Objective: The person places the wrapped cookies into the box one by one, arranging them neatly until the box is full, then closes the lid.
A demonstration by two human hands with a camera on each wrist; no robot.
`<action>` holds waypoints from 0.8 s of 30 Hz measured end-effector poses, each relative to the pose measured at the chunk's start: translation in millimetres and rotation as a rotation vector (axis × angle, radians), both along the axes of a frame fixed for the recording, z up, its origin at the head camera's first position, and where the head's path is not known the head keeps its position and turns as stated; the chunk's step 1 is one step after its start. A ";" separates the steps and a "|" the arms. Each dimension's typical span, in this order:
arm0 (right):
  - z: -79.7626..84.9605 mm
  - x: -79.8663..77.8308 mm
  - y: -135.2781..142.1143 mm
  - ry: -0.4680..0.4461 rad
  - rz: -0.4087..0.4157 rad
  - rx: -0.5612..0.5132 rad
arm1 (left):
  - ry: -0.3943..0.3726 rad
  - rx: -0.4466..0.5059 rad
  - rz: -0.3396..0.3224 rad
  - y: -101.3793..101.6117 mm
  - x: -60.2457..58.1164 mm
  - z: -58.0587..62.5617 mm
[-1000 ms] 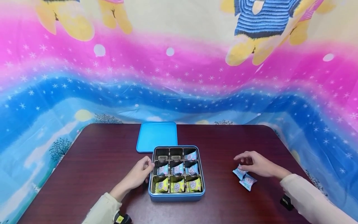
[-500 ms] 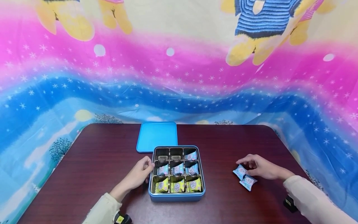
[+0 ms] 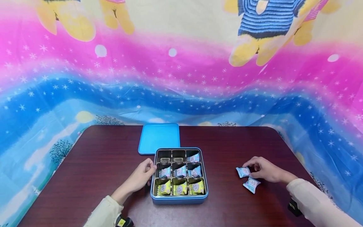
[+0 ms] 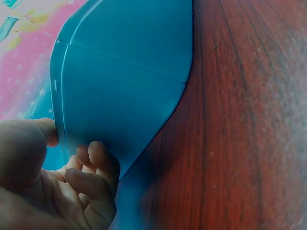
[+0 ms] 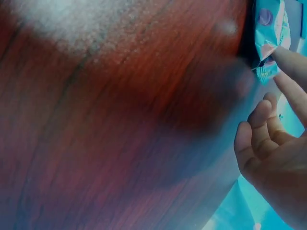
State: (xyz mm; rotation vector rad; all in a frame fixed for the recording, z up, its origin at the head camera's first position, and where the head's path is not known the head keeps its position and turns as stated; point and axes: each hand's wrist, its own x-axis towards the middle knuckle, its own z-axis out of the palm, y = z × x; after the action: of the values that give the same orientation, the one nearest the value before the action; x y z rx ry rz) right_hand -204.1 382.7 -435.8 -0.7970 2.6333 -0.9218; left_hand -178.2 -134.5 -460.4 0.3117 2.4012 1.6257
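Mostly done, I'd judge: the square blue metal tin (image 3: 180, 201) holds seven glossy pillow-shaped packets, yellow packets (image 3: 180, 189) nearest and pale-blue packets (image 3: 180, 171) beyond; two far compartments (image 3: 164, 155) look bare. Two more blue ones lie on the dark-red wooden table (image 3: 221, 206): the right hand (image 3: 265, 170) pinches the farther packet (image 3: 242, 172), its neighbour (image 3: 251, 185) loose. The left hand's (image 3: 140, 176) thumb and bent fingers grip the tin's side.

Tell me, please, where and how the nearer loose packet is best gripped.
I'd grip the nearer packet by its fuller middle, from the near side: its ends look flatter, and the other packet and right hand crowd its far side.
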 end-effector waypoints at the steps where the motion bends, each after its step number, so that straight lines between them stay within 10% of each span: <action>1: -0.5 0.0 0.2 0.003 -0.015 0.007 | 0.000 -0.001 -0.001 -0.1 0.1 0.0; 24: -25.0 -2.7 19.9 0.045 -0.043 -0.135 | -0.002 -0.003 0.008 0.4 0.8 0.3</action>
State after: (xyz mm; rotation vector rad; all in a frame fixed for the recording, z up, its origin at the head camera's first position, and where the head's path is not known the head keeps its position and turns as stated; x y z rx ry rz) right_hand -206.8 402.6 -460.8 -0.8043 2.6588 -1.1164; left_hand -177.4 -134.1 -460.0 0.3004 2.4060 1.6245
